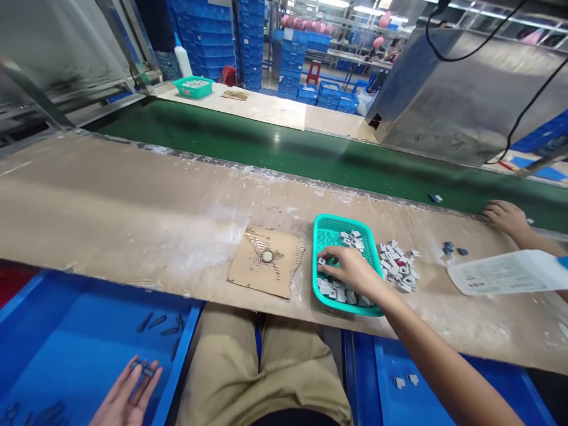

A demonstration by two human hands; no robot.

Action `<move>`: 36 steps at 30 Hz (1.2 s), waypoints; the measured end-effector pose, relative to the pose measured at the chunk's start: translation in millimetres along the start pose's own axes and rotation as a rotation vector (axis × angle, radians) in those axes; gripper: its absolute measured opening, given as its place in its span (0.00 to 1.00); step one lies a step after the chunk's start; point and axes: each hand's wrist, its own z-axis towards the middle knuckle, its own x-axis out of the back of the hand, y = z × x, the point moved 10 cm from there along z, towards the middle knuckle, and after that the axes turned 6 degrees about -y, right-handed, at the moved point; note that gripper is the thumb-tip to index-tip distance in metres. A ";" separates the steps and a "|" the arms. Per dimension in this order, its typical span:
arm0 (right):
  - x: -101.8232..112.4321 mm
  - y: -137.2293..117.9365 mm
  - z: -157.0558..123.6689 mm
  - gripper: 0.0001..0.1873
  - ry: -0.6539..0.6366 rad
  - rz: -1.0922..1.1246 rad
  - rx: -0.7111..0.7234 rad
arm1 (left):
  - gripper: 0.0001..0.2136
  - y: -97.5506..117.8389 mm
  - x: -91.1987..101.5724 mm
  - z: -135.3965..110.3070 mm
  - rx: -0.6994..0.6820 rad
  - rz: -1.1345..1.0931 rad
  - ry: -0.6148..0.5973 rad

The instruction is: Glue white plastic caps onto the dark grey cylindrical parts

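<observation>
Over the blue bin (84,313) at lower left, my left hand (126,393) has its fingers closed around small dark pegs (144,368). More dark pegs lie loose in that bin. My right hand (350,269) reaches into a teal plastic basket (316,242) and pinches a small grey-white clip-like piece (322,262) between thumb and fingertips. Similar grey-white pieces (341,292) fill the near part of the basket. A heap of them (397,266) sits on the table just right of it.
Left of the basket lies a cardboard square (261,278) bearing a small round dish (267,256) and brown smears. A white bottle (501,273) juts in at right. Another person's hand (506,219) rests beside the green conveyor belt (248,145). A second blue bin (417,402) stands at lower right.
</observation>
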 end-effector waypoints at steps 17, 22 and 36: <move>-24.4 -25.0 2.2 0.12 -0.174 0.984 -0.096 | 0.11 -40.2 -161.4 -68.6 0.254 -0.230 -0.574; -29.1 -56.4 29.5 0.17 -0.165 0.516 0.018 | 0.07 -43.9 -196.5 -84.4 0.302 -0.333 -0.742; -56.9 -105.0 60.8 0.09 -0.103 -0.221 0.279 | 0.10 -38.8 -204.7 -78.3 0.255 -0.263 -0.810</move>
